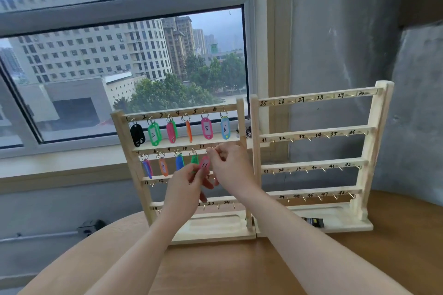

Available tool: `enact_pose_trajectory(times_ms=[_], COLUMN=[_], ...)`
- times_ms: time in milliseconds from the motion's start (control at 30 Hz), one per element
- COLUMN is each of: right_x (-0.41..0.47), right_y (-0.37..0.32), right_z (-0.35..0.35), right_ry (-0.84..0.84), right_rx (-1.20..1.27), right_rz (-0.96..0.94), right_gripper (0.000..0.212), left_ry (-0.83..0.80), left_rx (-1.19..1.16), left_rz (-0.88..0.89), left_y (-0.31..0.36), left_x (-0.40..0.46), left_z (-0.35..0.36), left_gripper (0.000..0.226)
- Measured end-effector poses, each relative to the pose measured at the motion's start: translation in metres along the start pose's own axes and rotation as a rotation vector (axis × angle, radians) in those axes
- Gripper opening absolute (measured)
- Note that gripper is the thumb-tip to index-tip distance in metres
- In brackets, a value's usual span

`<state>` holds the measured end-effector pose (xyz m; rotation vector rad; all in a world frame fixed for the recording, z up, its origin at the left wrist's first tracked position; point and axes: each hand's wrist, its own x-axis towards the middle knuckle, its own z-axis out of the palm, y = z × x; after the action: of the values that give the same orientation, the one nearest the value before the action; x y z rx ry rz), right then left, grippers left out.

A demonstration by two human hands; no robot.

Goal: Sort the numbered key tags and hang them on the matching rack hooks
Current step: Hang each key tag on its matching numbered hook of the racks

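Observation:
Two pale wooden racks stand side by side on the table. The left rack carries tags 1 to 6 on its top bar, among them the green tag 2 and the pink tag 5. Several tags hang on its second bar. A pink tag marked 11 is held up at the second bar's right part. My left hand pinches the tag's lower end. My right hand pinches its metal ring close to the bar. The right rack, numbered 25 to 48, has bare hooks.
The racks sit at the far edge of a round wooden table, right against a window sill and a grey concrete wall. A small dark object lies in the right rack's base tray. Another dark item sits between the racks.

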<state>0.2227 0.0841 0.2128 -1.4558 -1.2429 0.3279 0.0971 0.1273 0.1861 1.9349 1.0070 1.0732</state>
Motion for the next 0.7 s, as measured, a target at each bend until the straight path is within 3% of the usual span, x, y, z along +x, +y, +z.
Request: enact_pose_trajectory(times_ms=[233,367,533,700], right_x=[-0.011,-0.034,-0.093,-0.163], right_y=[0.004,0.016,0.045,0.072], right_z=[-0.004,-0.022,-0.056,-0.085], right_ry=[-0.054,-0.188,-0.303,-0.455], right_rx=[-0.071,-0.074,-0.308,-0.65], right_rz=[0.072,0.198,0.321,0.393], right_gripper=[0.041,0.045,0.041,0.026], left_ry=[-0.034,-0.105,-0.287,-0.606], left_rx=[-0.008,0.045,0.141,0.347], left_rz=[-0.019,-0.053,-0.103,-0.172], left_y=[-0.001,-0.008,-0.019,-0.05], left_x=[-0.012,-0.025,-0.067,-0.13], left_z=[-0.002,-0.001,0.016,0.057], left_gripper=[0.026,0.024,0.024,0.018])
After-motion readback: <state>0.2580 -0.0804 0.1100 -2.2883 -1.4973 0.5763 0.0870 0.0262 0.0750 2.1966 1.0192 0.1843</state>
